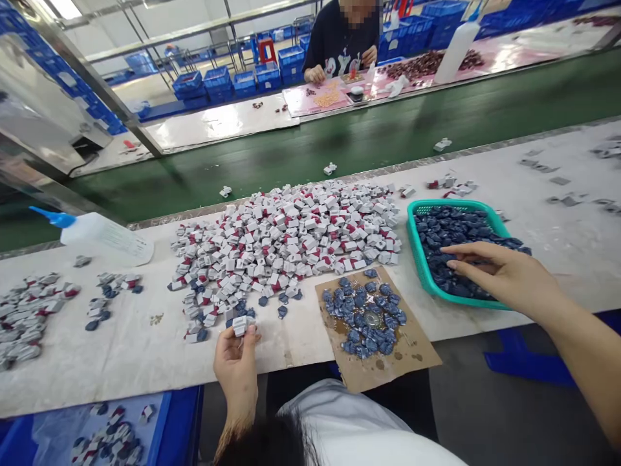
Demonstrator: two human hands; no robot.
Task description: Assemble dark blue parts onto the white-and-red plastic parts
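Note:
Between the thumb and fingers of my left hand point(239, 366) is a small white piece point(240, 325), held at the near edge of a large pile of white and red pieces point(310, 226). My right hand point(504, 272) hovers over a green basket point(418, 259) of dark blue pieces point(451, 226); its thumb and index finger are close together, and whether anything is between them is too small to tell. Between my hands lies a brown cardboard sheet point(388, 369) bearing wet-looking blue pieces point(361, 298).
A white bottle with a blue tip point(109, 239) lies at the left, near smaller piles point(29, 310). Below is a blue bin point(162, 427) with mixed pieces. Beyond the green belt point(272, 155), a person point(342, 45) sits by a standing bottle point(456, 52).

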